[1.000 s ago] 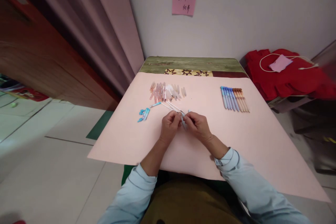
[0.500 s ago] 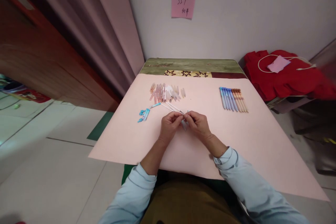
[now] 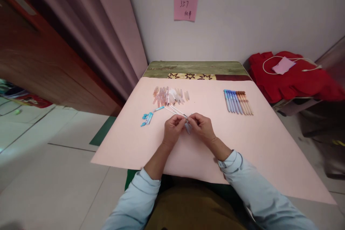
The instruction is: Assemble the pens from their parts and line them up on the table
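Observation:
My left hand and my right hand meet over the middle of a pink sheet, fingers pinched together on a small pale-blue pen part held between them. Just beyond my hands lie a few thin white refills. Small blue caps and pieces sit to the left of my left hand. A heap of clear and pinkish pen pieces lies farther back.
A neat row of blue and orange pens lies at the right back of the sheet. A pink note hangs on the wall. Red cloth with a white cable lies to the right. A curtain hangs on the left.
My hands have kept together at the same spot, fingers shifting slightly on the small part. The view has tilted a little; nothing on the sheet has moved.

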{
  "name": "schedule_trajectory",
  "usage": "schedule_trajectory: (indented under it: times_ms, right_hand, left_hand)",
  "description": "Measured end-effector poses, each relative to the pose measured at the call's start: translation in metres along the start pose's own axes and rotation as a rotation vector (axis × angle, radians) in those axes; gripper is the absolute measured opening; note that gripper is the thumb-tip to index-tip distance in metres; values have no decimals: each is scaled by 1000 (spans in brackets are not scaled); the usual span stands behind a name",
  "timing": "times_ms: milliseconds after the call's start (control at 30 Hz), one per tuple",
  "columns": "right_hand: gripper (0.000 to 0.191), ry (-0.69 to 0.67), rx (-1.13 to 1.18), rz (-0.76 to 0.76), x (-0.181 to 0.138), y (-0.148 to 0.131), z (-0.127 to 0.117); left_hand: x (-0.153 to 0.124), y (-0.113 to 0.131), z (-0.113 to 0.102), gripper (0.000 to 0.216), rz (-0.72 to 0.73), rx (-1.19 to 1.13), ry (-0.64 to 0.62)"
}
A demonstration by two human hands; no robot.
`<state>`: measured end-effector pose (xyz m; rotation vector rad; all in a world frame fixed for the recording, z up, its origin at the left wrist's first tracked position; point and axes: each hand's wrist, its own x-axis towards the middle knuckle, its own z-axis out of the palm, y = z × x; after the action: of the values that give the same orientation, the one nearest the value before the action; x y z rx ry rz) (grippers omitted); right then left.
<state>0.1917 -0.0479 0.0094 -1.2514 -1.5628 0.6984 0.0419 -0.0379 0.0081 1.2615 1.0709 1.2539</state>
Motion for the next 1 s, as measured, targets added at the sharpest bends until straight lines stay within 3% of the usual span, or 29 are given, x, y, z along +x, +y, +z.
schedule_trajectory:
  times_ms: [300,633,1000]
  right_hand:
    - [17,25,58,52,-1,-3,1]
    - [14,34,36,40,-2,-5,1]
    - [27,-26,-40,-27,-2,-6,0]
  left_hand:
    - [-1,4,-1,24,6,18,-21]
    - [-4,5,-1,43,11,89,-48]
    - [-3,3,0,36,15,150,-25]
